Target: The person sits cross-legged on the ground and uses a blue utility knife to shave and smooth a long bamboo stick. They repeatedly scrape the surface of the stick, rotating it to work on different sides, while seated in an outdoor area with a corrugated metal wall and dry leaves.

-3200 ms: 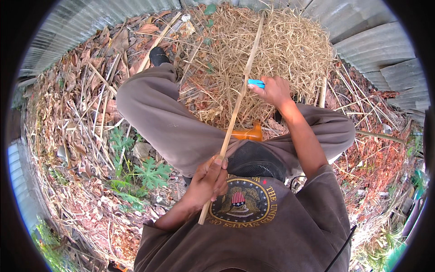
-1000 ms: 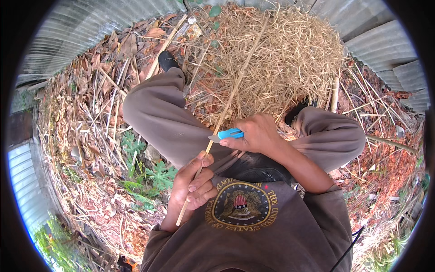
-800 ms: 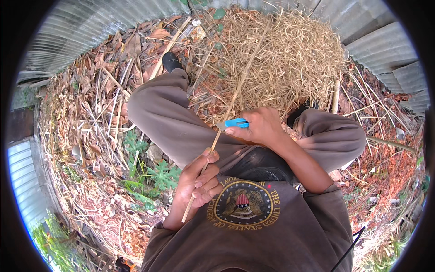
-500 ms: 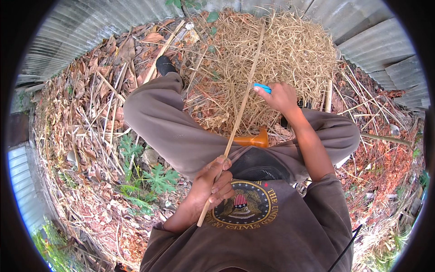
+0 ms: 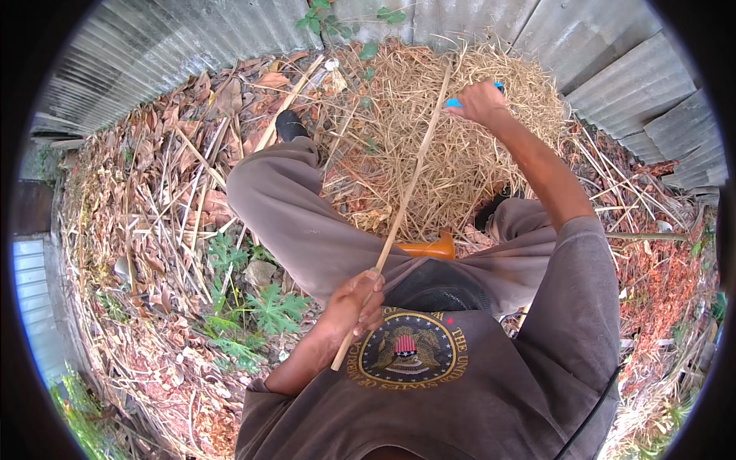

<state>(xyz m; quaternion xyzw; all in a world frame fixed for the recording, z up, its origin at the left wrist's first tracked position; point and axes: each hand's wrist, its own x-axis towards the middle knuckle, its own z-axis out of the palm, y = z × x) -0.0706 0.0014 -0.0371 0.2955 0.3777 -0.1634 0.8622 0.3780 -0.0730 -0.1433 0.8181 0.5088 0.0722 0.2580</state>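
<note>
My left hand (image 5: 356, 305) is closed round the lower part of a long, thin bamboo strip (image 5: 408, 180). The strip slants up and to the right, away from my shirt, and its far end lies over the heap of shavings. Out near that far end, my right hand (image 5: 481, 102) grips a slim blue tool (image 5: 454, 103) that looks like a cutter knife. Blue shows on both sides of the fist, while the blade cannot be made out. The tool's left end is close beside the strip; whether they touch, I cannot tell.
Pale curled shavings (image 5: 414, 146) are heaped before my outstretched legs. An orange plastic object (image 5: 431, 247) lies between my thighs. Corrugated metal sheets (image 5: 475, 19) wall off the far side. Dry leaves and sticks (image 5: 169, 199) cover the left ground, with a green plant (image 5: 272, 307) nearby.
My right hand has moved farther out along the strip with the blue tool, and its arm has straightened. The left hand keeps its grip on the strip.
</note>
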